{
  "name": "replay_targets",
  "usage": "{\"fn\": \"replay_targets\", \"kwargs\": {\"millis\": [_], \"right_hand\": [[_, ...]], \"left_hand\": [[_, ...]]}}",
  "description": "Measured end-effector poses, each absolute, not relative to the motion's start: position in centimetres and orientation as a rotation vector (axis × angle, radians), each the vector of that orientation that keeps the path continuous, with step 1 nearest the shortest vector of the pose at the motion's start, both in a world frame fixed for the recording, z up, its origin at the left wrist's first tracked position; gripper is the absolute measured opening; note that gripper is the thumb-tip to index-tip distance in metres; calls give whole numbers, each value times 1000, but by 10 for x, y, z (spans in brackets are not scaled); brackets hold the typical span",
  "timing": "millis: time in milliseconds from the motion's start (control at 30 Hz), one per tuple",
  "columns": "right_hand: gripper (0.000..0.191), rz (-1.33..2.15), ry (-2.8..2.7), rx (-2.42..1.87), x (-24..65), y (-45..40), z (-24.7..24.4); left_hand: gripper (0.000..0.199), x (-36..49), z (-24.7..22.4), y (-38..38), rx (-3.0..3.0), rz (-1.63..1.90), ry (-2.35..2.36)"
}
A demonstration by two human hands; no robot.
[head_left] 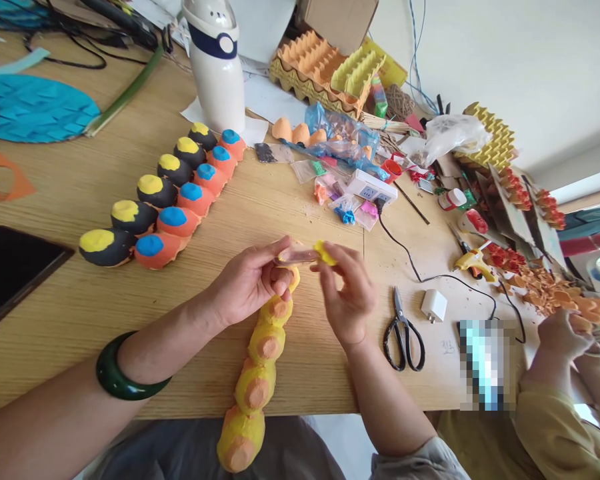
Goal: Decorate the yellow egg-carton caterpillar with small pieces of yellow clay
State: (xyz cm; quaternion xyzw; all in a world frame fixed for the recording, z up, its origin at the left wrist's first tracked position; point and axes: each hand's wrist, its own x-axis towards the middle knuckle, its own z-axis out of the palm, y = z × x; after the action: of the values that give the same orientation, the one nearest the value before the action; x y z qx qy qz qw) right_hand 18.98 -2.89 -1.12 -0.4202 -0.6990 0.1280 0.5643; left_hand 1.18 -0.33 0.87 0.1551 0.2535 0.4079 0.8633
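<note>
My left hand (247,283) curls around the top end of a yellow egg-carton strip (255,380), whose painted cups have orange tips and run toward me across the wooden table (300,373). My right hand (347,293) pinches a small yellow piece (325,253) between finger and thumb. Between the two hands lies a translucent pinkish strip (296,255), perhaps tape; I cannot tell what it is. A dark green bangle (130,370) circles my left wrist.
Left of my hands lie black-and-yellow (145,193) and orange-and-blue (190,197) egg-carton strips, beside a dark tablet (15,267). Right are scissors (403,333), a white charger (433,305) and a glue gun (473,263). A co-worker's hand (563,337) handles orange pieces.
</note>
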Motion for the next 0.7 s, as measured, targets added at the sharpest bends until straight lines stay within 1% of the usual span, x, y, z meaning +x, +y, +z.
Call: {"fn": "replay_targets", "kwargs": {"millis": [67,167,233,333,433,567,700], "right_hand": [[41,276,-1696,-990,191,-28,-12],[49,132,-1634,-974,192,-26,-12],[53,63,-1734,-930,192,-25,-12],[54,-7,-1876,-907,190,-24,-9],[55,-76,-1789,-951,190,-24,-9],[54,36,-1860,-911,190,-20,-14],[44,234,-1545,-1020,191,-18,-19]], "left_hand": [[36,12,9,-3,290,871,527],[41,11,10,-1,218,895,524],[43,11,13,1,171,915,557],[43,11,17,2,103,922,602],[45,12,20,2,54,899,596],[45,12,22,1,31,936,611],[42,10,23,0,131,891,532]]}}
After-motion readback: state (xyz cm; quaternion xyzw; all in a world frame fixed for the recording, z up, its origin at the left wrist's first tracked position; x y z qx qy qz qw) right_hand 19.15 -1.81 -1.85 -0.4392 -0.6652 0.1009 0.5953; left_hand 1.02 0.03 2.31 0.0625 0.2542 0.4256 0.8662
